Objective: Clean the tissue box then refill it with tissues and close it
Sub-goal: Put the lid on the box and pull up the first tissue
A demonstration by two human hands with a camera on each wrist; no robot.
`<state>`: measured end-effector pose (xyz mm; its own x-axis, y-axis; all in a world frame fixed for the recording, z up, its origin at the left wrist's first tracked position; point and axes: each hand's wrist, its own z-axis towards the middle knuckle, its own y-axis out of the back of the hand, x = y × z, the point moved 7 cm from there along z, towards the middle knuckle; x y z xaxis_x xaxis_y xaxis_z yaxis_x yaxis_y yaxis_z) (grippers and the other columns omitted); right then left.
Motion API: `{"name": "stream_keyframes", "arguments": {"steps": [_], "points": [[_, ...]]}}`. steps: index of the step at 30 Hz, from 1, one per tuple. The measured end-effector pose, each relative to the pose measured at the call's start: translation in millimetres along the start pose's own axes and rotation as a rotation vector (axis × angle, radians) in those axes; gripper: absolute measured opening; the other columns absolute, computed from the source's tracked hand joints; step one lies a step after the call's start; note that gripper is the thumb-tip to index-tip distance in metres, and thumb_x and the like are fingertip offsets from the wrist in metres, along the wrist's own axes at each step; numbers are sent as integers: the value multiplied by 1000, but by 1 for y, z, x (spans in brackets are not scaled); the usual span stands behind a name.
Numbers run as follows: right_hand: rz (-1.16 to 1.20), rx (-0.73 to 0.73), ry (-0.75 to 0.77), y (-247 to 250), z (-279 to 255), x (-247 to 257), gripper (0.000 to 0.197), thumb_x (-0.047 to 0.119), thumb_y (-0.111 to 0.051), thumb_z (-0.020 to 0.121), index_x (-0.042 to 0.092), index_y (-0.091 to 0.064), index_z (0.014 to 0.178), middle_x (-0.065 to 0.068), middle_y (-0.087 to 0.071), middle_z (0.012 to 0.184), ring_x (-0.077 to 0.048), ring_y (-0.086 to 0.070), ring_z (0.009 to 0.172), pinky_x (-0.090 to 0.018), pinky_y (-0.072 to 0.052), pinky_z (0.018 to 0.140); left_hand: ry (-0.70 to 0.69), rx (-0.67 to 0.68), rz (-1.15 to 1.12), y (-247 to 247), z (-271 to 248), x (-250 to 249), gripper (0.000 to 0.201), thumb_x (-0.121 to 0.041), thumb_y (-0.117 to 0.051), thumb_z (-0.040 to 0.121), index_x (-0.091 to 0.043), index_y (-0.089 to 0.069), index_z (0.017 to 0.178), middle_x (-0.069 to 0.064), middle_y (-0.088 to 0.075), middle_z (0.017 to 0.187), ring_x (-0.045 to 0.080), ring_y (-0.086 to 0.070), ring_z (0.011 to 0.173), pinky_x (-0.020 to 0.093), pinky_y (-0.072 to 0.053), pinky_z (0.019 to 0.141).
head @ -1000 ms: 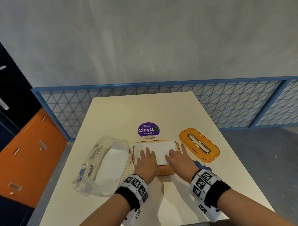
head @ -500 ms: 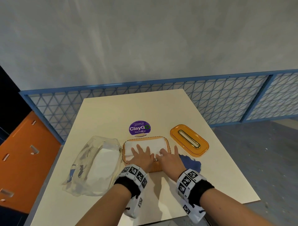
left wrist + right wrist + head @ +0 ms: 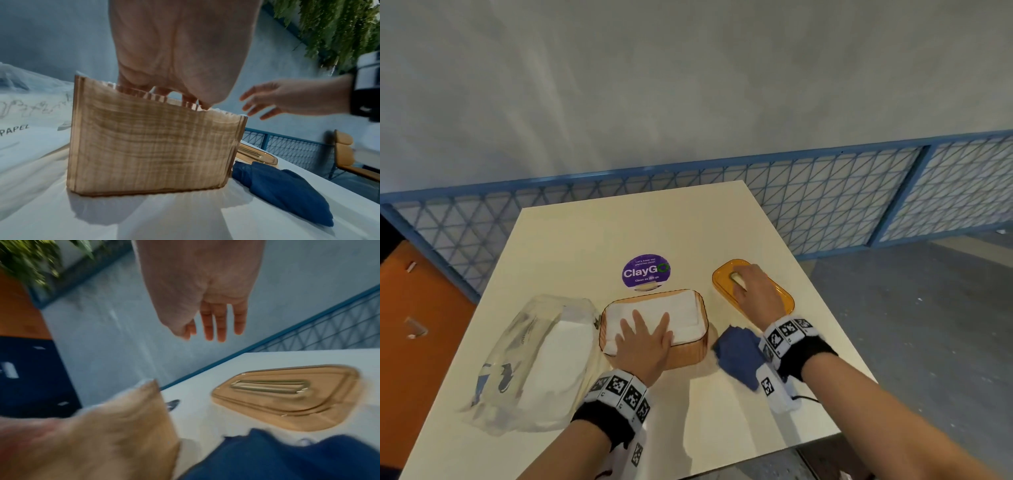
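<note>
The orange see-through tissue box stands open in the middle of the table, filled with a white stack of tissues. My left hand lies flat on that stack with fingers spread, pressing it down. The box's orange lid, with its gold slot, lies flat to the right of the box. My right hand hovers over the lid with straight fingers and holds nothing. In the left wrist view the box wall fills the middle and the left fingers reach over its rim.
A folded blue cloth lies between the box and the table's right edge, under my right wrist. A clear plastic pack of tissues lies left of the box. A purple round sticker is behind it. A blue mesh fence borders the table's far side.
My right hand has left the tissue stack and moved right, over the lid. My left hand stays pressed on the tissues.
</note>
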<state>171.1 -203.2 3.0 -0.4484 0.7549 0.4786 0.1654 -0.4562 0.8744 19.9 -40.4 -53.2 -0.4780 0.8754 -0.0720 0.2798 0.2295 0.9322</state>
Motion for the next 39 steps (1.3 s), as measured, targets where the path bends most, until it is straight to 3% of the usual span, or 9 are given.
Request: {"name": "stream_keyframes", "arguments": {"steps": [4,7,14,18,22,27,32,36,39], "points": [[-245,272,-340,-26,26,-67,96,52,-61,82,19,-2,151,-18,-15,154,-39,-16,142,-52,-23,112,10,12,-85,-1,1,1,50,-47,-12,100,-40,-4,149,15,5,159,40,4,146,54,-13,117],[-317,446,-463,-42,29,-91,120,60,-69,71,22,13,150,-22,-3,156,-44,-4,144,-61,-11,114,15,-2,-94,-1,2,0,51,-47,-14,100,-40,-4,149,15,5,159,41,3,145,55,-15,117],[-386,450,-462,-64,38,-106,120,58,-77,61,23,-3,148,-21,-29,141,-39,-30,132,-51,-38,106,42,42,-130,3,4,-2,53,-54,-19,97,-42,-7,148,13,8,159,40,5,146,57,-12,115],[-86,392,-354,-54,42,-79,121,50,-79,63,24,1,149,-20,-28,141,-38,-29,132,-48,-34,108,60,28,-125,1,5,-4,52,-52,-18,98,-42,-8,148,13,8,159,41,5,145,58,-13,116],[257,449,-53,-41,34,-11,123,36,-84,61,31,3,148,-11,-25,142,-31,-27,133,-48,-30,111,63,26,-143,0,3,-3,51,-51,-18,98,-42,-9,148,14,8,159,41,6,145,57,-14,115],[160,594,257,-48,2,57,124,34,-78,54,34,4,147,-4,-22,139,-22,-22,130,-40,-27,111,65,12,-122,8,-5,-7,48,-48,-20,99,-41,-16,147,13,3,159,40,3,145,57,-15,114],[68,636,290,-52,-4,75,124,30,-78,56,35,6,147,-6,-23,138,-24,-24,129,-44,-32,109,72,-8,-52,8,-7,-4,48,-40,-21,100,-28,-39,142,14,-27,154,35,-7,146,55,-17,113],[-10,655,303,-57,-2,86,125,24,-82,61,34,7,148,-9,-21,142,-25,-22,132,-43,-30,111,-17,-103,-3,6,-10,2,45,-34,-22,99,-31,-39,141,12,-53,137,34,-29,140,55,-18,111],[-81,673,336,-62,0,93,124,28,-82,63,32,8,148,-10,-22,142,-26,-22,132,-42,-28,112,-95,-193,-18,14,-18,13,42,-33,-29,94,-35,-53,128,2,-73,103,27,-59,116,66,-11,104]]}}
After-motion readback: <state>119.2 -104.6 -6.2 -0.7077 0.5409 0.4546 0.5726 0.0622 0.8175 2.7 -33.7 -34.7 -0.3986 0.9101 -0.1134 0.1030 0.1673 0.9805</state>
